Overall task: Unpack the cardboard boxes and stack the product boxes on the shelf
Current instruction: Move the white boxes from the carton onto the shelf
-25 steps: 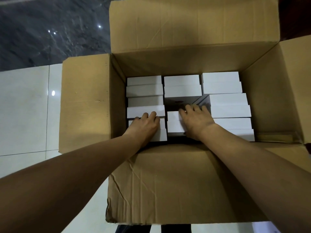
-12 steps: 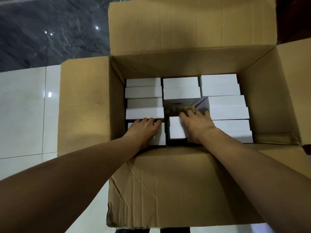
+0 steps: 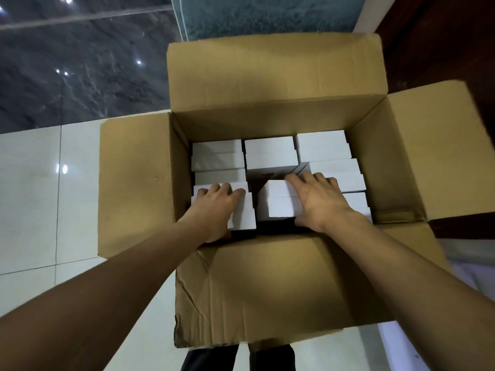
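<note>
An open cardboard box [image 3: 267, 285] stands on the floor below me, packed with several white product boxes in three columns. My left hand [image 3: 214, 210] grips the nearest white boxes of the left column [image 3: 242, 216], fingers over their far edge. My right hand [image 3: 318, 202] grips a pair of white boxes in the middle column [image 3: 281, 200], fingers curled over the far edge, and these sit raised above their neighbours. A dark gap [image 3: 265, 176] shows behind them. The shelf is not in view.
All four flaps are folded out: left flap [image 3: 134, 188], far flap [image 3: 273, 70], right flap [image 3: 428, 156] and the creased near flap. White floor tiles [image 3: 29, 199] lie to the left, dark marble [image 3: 80, 62] beyond, a teal rug [image 3: 267, 14] at the top.
My head has tilted up, so the box sits lower in view. Both hands closed round their white boxes; the right hand's pair has lifted a little out of the middle column.
</note>
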